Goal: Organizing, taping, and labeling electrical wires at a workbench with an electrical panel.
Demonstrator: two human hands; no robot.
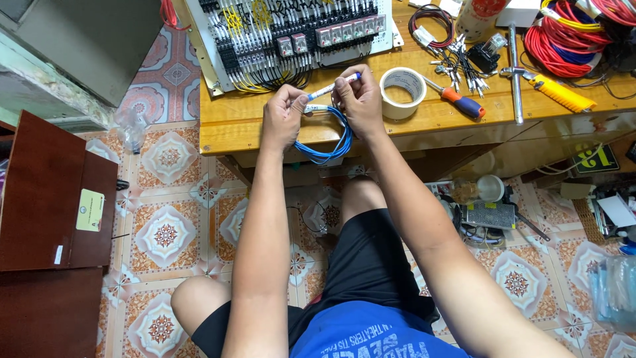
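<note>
My left hand pinches one end of a looped bundle of blue wires that hangs over the front edge of the wooden table. My right hand grips a blue and white marker pen, its tip pointing left at the white label on the wire end between my hands. Both hands sit just in front of a white control panel packed with relays, terminals and yellow and black wiring.
A roll of white tape lies right of my right hand, then a red-handled screwdriver, a yellow utility knife, wire coils and loose ferrules. A brown cabinet stands left on the tiled floor; parts clutter the floor at right.
</note>
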